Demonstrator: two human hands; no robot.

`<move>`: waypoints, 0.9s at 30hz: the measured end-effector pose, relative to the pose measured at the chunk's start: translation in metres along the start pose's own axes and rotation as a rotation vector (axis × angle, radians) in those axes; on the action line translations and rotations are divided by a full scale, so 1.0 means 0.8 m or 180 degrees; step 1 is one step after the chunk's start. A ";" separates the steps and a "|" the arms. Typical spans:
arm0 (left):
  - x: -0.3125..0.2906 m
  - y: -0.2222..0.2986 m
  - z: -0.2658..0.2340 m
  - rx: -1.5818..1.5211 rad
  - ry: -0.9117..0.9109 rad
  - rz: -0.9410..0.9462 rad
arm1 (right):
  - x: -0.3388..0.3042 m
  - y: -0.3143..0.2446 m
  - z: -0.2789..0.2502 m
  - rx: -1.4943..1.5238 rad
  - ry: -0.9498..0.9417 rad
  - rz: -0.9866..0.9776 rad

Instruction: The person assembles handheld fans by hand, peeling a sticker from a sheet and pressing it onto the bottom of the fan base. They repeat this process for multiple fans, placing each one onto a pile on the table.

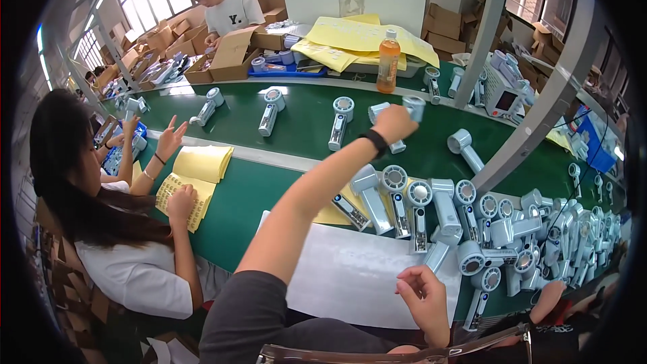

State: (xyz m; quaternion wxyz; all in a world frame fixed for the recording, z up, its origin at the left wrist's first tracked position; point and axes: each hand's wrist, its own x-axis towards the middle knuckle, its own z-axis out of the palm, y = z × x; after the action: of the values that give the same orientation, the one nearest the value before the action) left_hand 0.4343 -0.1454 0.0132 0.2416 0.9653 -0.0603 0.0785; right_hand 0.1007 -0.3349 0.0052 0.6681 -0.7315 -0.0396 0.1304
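Observation:
My left hand (394, 125), with a dark band on the wrist, reaches over the green conveyor belt. Its fingers are closed around a pale blue handheld fan (414, 106), whose head juts out blurred on the right. Below that hand, part of another pale fan (397, 146) shows on the belt, mostly hidden. My right hand (426, 302) hovers over the right end of a white sheet (344, 276), fingers loosely curled and apart from the thumb, nothing visible in them. Just beyond it lies a fan handle (435, 256) at the edge of a fan pile.
Several fans, one a standing-apart fan (340, 121), lie along the conveyor belt (303, 138). A large fan heap (559, 243) fills the right. An orange drink bottle (388, 61) stands beyond the belt. A metal post (532, 108) rises at right. A co-worker (128, 256) handles yellow sticker sheets (202, 165) at left.

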 end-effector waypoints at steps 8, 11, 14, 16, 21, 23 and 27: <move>-0.046 -0.119 -0.023 0.1158 0.0096 -0.0841 | -0.009 -0.021 0.021 -0.0328 -0.0496 -0.0183; -0.028 -0.151 -0.027 0.0611 -0.1396 -0.0554 | -0.024 -0.019 0.023 -0.0443 -0.0537 -0.0229; -0.025 -0.149 -0.011 0.0836 -0.0485 -0.0768 | -0.041 -0.020 0.020 -0.0409 -0.0233 -0.0280; -0.036 -0.148 -0.032 0.0397 -0.0490 -0.0841 | -0.043 -0.016 0.016 -0.0416 -0.0196 -0.0225; -0.127 -0.182 -0.123 0.0374 -0.0082 -0.1080 | -0.045 -0.014 0.024 -0.0543 -0.0328 -0.0433; -0.182 -0.184 -0.131 0.0459 0.0041 -0.1261 | -0.037 -0.005 0.037 -0.0581 -0.0428 -0.0525; -0.291 -0.186 -0.131 0.0510 0.0281 -0.1495 | 0.000 0.026 0.096 -0.1525 -0.0827 -0.1603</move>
State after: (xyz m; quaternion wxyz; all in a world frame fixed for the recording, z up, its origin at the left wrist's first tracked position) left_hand 0.2162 0.0533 -0.0053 0.1782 0.9646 0.1826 0.0667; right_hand 0.0797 -0.2627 -0.0214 0.4785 -0.8118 -0.3322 0.0407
